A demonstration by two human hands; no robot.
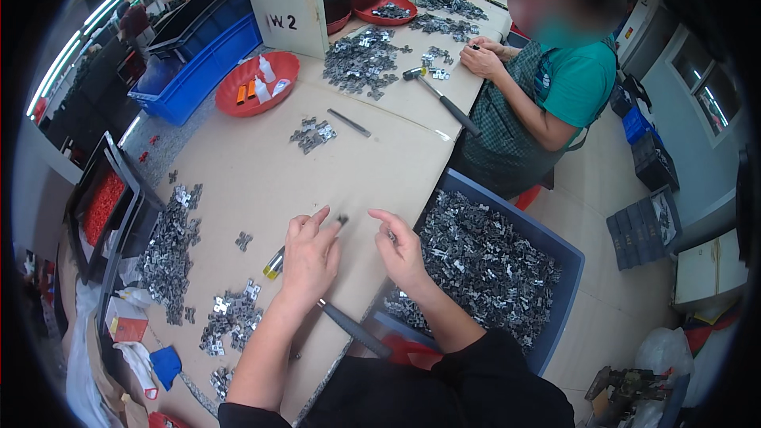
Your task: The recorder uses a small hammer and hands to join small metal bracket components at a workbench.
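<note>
My left hand is over the table, its fingers bent, with a small dark metal piece at the fingertips, blurred by motion. Facing it is my right hand, index finger stretched toward the left, the others curled around something small and dark that I cannot make out. Beneath my left hand and wrist lies a hammer with a yellow-ended head and a dark handle; the wrist hides its middle. To the left are a single cross-shaped metal piece and a loose heap of metal pieces.
A blue-grey bin full of metal pieces stands right of my right arm. More pieces pile at the table's left edge. A red bowl with bottles and a metal bar lie farther back. A co-worker sits at the far right, near another hammer.
</note>
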